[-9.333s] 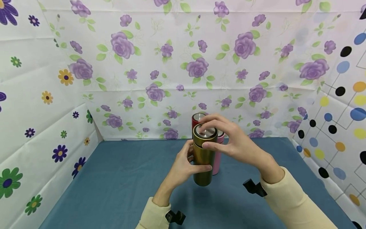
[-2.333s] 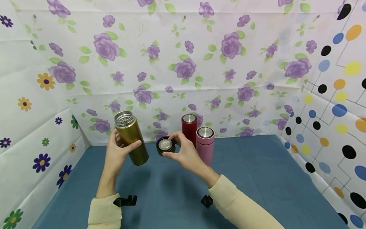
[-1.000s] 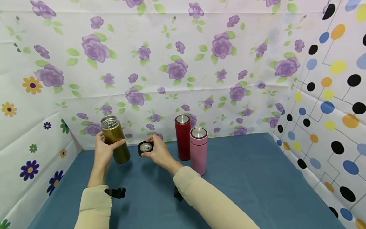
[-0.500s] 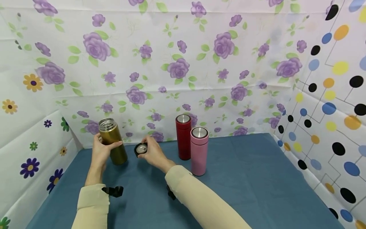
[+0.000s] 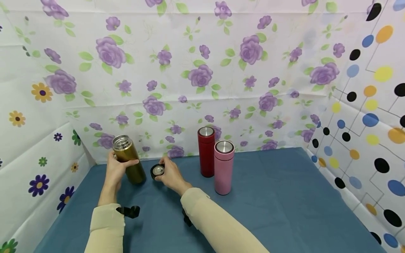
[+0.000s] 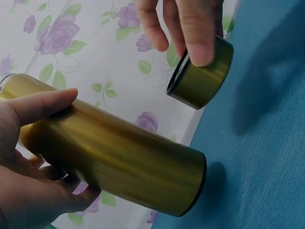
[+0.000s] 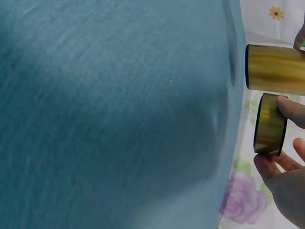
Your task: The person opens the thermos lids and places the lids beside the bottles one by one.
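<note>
A gold thermos bottle (image 5: 132,165) with its mouth uncovered leans slightly in my left hand (image 5: 114,170), at the back left of the table. In the left wrist view the thumb and fingers wrap round the gold body (image 6: 124,148), and its dark base is close to the cloth. My right hand (image 5: 172,176) pinches the thermos lid (image 5: 157,171) by its sides, with the inner face turned up. The lid (image 7: 271,125) is apart from the bottle, just to its right. Whether bottle or lid touches the table is hard to tell.
A red thermos (image 5: 207,154) and a pink thermos (image 5: 224,170), both capped, stand upright right of my right hand. Blue cloth (image 5: 269,196) covers the table. A flowered curtain (image 5: 177,80) hangs behind, with patterned sheets at both sides.
Earlier the bottle was capped near the other thermoses; its lid came off and both went left. In the last half second, bottle and lid have sunk slightly toward the table.
</note>
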Motion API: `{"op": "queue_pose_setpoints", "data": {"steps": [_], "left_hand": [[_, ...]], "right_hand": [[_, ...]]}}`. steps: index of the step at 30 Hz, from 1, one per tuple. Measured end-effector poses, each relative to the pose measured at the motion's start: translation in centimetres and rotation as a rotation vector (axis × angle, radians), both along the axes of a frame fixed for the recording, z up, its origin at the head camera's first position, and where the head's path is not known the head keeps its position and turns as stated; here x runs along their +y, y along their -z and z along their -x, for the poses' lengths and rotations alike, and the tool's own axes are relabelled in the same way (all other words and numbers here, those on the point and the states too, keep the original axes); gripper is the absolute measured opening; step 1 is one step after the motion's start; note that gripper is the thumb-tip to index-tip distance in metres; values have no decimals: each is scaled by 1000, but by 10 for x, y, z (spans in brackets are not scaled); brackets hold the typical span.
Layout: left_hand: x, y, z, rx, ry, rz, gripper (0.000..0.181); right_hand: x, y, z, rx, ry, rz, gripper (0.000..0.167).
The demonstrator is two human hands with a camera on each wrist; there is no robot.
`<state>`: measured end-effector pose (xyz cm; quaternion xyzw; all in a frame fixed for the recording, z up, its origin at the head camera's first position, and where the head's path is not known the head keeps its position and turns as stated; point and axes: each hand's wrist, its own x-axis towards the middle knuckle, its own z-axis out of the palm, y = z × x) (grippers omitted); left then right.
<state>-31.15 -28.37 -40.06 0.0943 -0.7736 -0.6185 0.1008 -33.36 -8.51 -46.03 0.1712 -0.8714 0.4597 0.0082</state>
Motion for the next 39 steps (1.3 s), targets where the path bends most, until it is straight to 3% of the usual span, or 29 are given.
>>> {"op": "queue_pose_setpoints", "data": {"steps": [11,21,31,39], "left_hand": [[-9,15,-9,-53,50,83,97],[-10,24,-8,-52,67,37,102],[-5,22,-3,-67,50,2,104],[-4,20,-5,-68,53,-1,107]], "right_hand": [[-12,21,-9,-42,-1,-66,37],[-13,28,-5,-53,-4,-59,38],[-12,31,0,-83,-17,-104,37],[-7,29,-1,-97,-21,-91,49]]}}
